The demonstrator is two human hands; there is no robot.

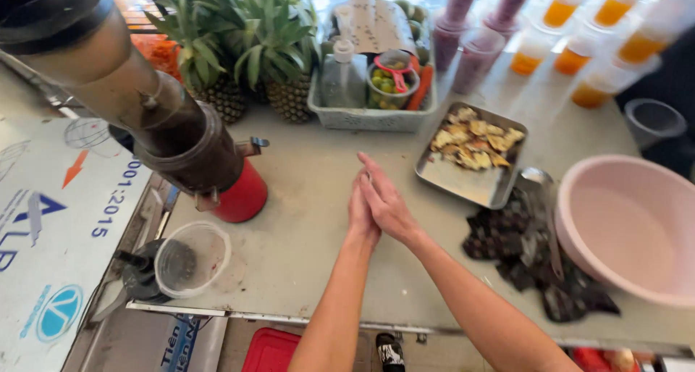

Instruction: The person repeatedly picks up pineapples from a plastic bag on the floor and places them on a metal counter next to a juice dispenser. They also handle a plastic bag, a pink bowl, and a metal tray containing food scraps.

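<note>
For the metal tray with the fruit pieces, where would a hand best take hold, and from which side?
Grip the metal tray by its raised rim at the near, bare end, coming from the person's side. The fruit pieces are heaped at the far end, so the near rim is free. The right hand, pressed against the left hand, is nearest it.

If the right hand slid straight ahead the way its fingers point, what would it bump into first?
The right hand lies over the left hand, fingers pointing up-left across bare table. Probably the grey basket first, maybe near the pineapples; depth is hard to judge.
</note>
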